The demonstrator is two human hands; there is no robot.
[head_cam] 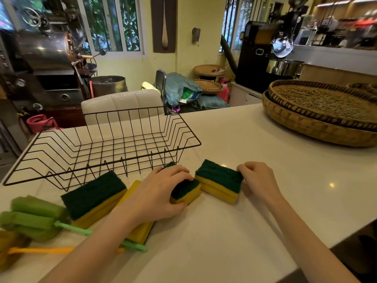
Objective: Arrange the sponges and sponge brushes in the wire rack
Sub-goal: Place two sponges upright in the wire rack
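An empty black wire rack (102, 148) stands on the white counter, at the far left. In front of it lie yellow sponges with dark green scrub tops. My left hand (163, 188) is closed over one sponge (186, 190) near the rack's front right corner. My right hand (258, 178) pinches the right end of another sponge (219, 180) beside it. A third sponge (93, 195) lies to the left, and a fourth sponge (140, 229) is partly hidden under my left forearm. Green sponge brushes (34, 217) and a yellow sponge brush (12, 248) lie at the counter's left edge.
A large woven tray (318, 123) of beans sits on the counter at the far right. A white chair back (122, 103) stands behind the rack. The counter's edge (334, 244) runs diagonally at the lower right.
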